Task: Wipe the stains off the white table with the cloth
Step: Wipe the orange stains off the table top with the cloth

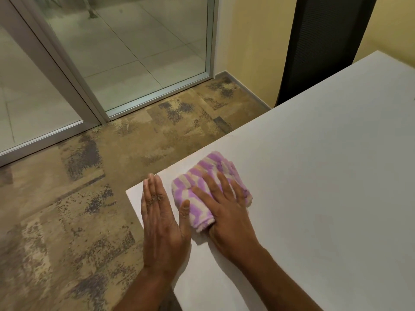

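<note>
A folded purple-and-cream striped cloth (203, 182) lies near the left corner of the white table (325, 176). My right hand (224, 207) presses flat on top of the cloth, fingers spread over it and the thumb along its near edge. My left hand (158, 214) rests flat on the table's left edge just beside the cloth, fingers straight and together, holding nothing. I cannot make out distinct stains on the tabletop.
Patterned brown carpet (78, 198) lies left of and below the table. A glass door with a metal frame (143, 95) stands at the back left. A dark panel (321, 48) stands against the yellow wall behind the table's far edge.
</note>
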### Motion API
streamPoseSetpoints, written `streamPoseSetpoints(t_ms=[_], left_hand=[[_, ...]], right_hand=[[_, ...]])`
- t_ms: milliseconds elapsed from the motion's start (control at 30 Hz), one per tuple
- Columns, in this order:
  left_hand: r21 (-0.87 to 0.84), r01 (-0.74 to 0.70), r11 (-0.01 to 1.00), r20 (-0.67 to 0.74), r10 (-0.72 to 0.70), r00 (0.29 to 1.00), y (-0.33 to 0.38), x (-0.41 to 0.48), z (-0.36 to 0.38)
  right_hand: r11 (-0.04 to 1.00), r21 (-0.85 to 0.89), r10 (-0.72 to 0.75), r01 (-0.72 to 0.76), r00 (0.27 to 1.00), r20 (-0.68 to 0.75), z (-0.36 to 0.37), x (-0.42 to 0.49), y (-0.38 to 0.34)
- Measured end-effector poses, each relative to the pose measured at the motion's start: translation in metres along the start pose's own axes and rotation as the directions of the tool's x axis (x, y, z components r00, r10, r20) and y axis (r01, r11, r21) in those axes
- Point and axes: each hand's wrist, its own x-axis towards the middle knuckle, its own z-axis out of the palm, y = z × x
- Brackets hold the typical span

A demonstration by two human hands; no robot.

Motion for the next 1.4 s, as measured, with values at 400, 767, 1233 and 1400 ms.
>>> streamPoseSetpoints(t_ms=[400, 767, 1233, 1400], left_hand=[[0.245, -0.017, 0.969, 0.085, -0.004, 0.996, -0.001, 0.002, 0.006], [0.112, 0.04, 0.993, -0.024, -0.038, 0.999, -0.006, 0.013, -0.013], [0.143, 0.155, 0.978, -0.09, -0.143, 0.986, -0.05, 0.008, -0.071], [0.164, 0.17, 0.972, -0.082, -0.158, 0.984, -0.049, -0.007, -0.074]], right_hand=[[0.879, -0.129, 0.467, -0.459, 0.883, 0.039, -0.037, 0.027, 0.059], [0.934, -0.221, 0.309, -0.281, 0.945, 0.105, 0.011, 0.105, 0.01], [0.991, 0.022, -0.133, 0.132, 0.951, 0.28, 0.033, 0.045, -0.085], [0.978, 0.064, -0.21, 0.2, 0.935, 0.286, 0.015, -0.001, -0.085]])
